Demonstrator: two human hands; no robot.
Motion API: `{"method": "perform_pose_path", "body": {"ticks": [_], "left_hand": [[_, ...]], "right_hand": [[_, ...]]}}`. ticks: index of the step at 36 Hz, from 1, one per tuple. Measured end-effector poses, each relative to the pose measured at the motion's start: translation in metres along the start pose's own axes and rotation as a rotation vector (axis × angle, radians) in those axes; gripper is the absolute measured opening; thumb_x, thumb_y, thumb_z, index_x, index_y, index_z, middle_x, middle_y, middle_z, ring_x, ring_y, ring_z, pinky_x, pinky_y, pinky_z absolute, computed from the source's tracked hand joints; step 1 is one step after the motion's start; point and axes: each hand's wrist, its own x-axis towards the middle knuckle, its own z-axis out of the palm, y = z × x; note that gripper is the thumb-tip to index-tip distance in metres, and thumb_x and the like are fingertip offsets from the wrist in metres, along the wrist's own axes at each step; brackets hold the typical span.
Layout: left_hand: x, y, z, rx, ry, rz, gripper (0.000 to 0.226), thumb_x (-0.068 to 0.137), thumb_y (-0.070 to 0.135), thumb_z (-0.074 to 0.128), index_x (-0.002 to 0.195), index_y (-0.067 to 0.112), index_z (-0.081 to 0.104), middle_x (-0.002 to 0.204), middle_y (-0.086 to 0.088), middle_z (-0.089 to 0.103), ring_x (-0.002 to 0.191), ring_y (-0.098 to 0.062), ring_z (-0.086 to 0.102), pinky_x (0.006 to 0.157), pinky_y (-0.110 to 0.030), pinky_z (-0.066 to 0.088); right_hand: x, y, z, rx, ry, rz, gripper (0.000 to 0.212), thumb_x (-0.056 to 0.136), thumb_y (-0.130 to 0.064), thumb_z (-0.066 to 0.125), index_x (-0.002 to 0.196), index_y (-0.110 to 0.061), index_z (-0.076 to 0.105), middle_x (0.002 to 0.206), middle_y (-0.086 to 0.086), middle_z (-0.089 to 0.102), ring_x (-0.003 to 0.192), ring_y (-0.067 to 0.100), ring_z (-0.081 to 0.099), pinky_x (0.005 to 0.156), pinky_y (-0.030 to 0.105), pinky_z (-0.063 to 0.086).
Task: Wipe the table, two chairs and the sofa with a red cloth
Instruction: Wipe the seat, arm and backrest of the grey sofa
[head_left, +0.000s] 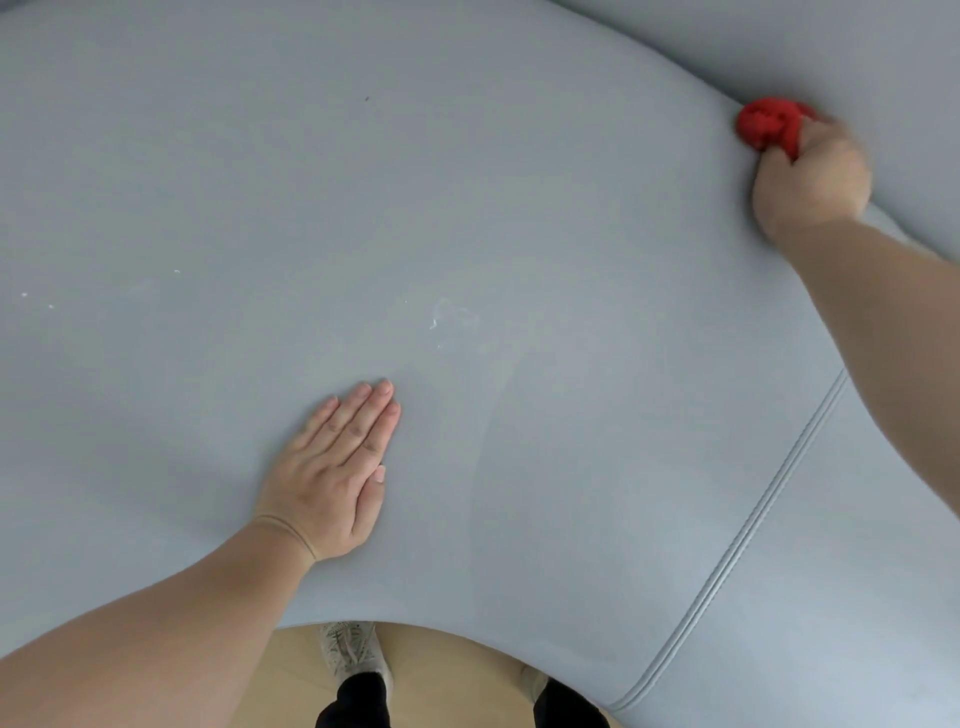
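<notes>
At the far right, your right hand (810, 176) grasps the cloth (768, 124) against the sofa (519, 208). Your left hand (332, 478) lies flat, released, on the near seat.

Sofa seat (415, 182) offers open passage; backrest (857, 52) blocks far right.

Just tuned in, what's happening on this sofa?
A person is leaning over the grey sofa. The right hand grips a bunched red cloth at the back of the seat, by the backrest crease. The left hand rests flat on the seat. Whitish marks lie mid-seat.
</notes>
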Motion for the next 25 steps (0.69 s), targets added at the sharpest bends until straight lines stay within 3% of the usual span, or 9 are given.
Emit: {"method": "perform_pose_path", "body": {"ticks": [3, 10, 17, 25], "left_hand": [[0.001, -0.001, 0.001, 0.004, -0.009, -0.005, 0.060, 0.088, 0.020, 0.030, 0.146, 0.004, 0.027, 0.160, -0.003, 0.009, 0.146, -0.022, 0.017, 0.119, -0.039, 0.014], [0.000, 0.000, 0.001, -0.001, -0.003, -0.008, 0.058, 0.090, 0.021, 0.029, 0.145, 0.004, 0.028, 0.160, -0.003, 0.010, 0.145, -0.023, 0.021, 0.118, -0.040, 0.018], [0.001, 0.000, -0.002, 0.002, -0.015, -0.008, 0.057, 0.089, 0.020, 0.031, 0.143, 0.002, 0.031, 0.151, -0.012, 0.032, 0.144, -0.024, 0.023, 0.118, -0.041, 0.019], [0.000, 0.000, 0.001, -0.004, 0.002, 0.000, 0.058, 0.089, 0.020, 0.030, 0.144, 0.003, 0.030, 0.160, -0.003, 0.010, 0.144, -0.024, 0.022, 0.118, -0.041, 0.017]], "right_hand": [[0.002, -0.002, 0.002, -0.036, 0.004, -0.008, 0.063, 0.078, -0.048, 0.030, 0.135, -0.031, 0.050, 0.135, 0.004, 0.054, 0.124, 0.029, 0.049, 0.104, 0.037, 0.041], [0.001, -0.061, 0.017, -0.070, -0.021, -0.221, 0.059, 0.077, -0.040, 0.029, 0.129, -0.027, 0.054, 0.130, 0.009, 0.054, 0.118, 0.033, 0.047, 0.100, 0.036, 0.039], [-0.012, -0.096, 0.022, -0.068, -0.052, -0.281, 0.055, 0.086, -0.034, 0.035, 0.139, -0.027, 0.048, 0.146, 0.006, 0.042, 0.133, 0.028, 0.037, 0.110, 0.034, 0.031], [-0.023, -0.102, 0.019, -0.072, -0.098, -0.282, 0.058, 0.085, -0.038, 0.032, 0.141, -0.028, 0.046, 0.149, 0.004, 0.039, 0.135, 0.029, 0.035, 0.112, 0.035, 0.029]]}}
